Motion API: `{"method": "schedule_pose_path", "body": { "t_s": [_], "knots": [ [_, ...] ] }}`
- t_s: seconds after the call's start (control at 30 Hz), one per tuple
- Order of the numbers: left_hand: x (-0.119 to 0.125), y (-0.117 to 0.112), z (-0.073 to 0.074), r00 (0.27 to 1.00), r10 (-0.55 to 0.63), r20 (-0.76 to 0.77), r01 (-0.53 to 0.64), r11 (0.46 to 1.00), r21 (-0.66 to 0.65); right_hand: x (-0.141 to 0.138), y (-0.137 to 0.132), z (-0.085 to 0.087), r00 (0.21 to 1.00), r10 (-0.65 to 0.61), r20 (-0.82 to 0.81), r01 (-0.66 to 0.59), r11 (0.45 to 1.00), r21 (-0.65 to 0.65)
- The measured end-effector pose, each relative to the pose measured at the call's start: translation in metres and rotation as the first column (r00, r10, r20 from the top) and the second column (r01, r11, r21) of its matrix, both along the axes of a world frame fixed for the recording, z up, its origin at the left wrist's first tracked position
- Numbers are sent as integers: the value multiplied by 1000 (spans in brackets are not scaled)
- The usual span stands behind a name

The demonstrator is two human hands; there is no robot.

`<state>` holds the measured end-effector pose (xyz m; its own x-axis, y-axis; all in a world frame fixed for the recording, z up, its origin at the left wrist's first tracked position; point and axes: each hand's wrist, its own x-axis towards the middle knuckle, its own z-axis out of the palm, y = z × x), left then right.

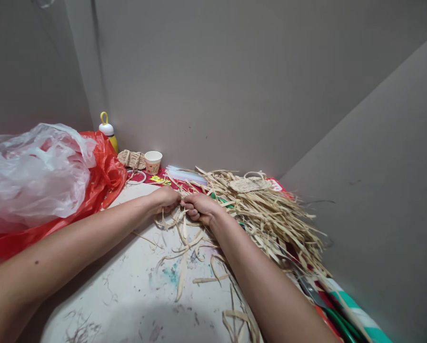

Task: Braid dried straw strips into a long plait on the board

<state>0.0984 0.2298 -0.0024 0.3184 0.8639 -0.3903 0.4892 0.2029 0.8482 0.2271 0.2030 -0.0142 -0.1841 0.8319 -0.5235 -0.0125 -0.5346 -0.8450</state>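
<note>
My left hand and my right hand meet over the white board, both closed, fingertips almost touching. Pinched between them are pale strips of dried straw, whose ends hang down and spread out below. The exact spot where the strips are gripped is hidden behind my fingers. Beyond and right of my right hand lies a large heap of the same straw. A small woven straw piece with a loop rests on top of that heap.
Crumpled clear plastic and a red plastic bag fill the left. At the back stand a yellow bottle, woven straw pieces and a paper cup. Green-handled scissors lie front right. Loose scraps litter the white board.
</note>
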Motion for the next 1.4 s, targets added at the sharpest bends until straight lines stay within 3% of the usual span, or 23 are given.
{"method": "schedule_pose_path", "body": {
  "t_s": [0.2,0.37,0.47,0.77,1.0,1.2,1.4],
  "knots": [
    [-8,6,2,995,-98,12,98,991,-93,1,-4,3,995,58,86,-64,995,73],
    [-10,13,4,978,-190,87,207,940,-272,2,-8,2,973,37,227,-83,977,194],
    [-10,13,5,972,-196,128,227,926,-303,2,-8,-1,952,38,304,-118,962,248],
    [-3,8,3,986,-135,98,151,972,-178,11,-14,12,893,139,428,-266,931,252],
    [-1,7,-2,990,-121,72,127,988,-84,14,-13,17,853,77,516,-225,947,231],
    [-1,6,-3,987,-126,97,132,989,-61,2,-18,21,831,104,546,-253,946,204],
    [-1,8,-4,987,-91,130,104,990,-96,-19,-29,16,653,53,755,-325,920,217]
  ]
}}
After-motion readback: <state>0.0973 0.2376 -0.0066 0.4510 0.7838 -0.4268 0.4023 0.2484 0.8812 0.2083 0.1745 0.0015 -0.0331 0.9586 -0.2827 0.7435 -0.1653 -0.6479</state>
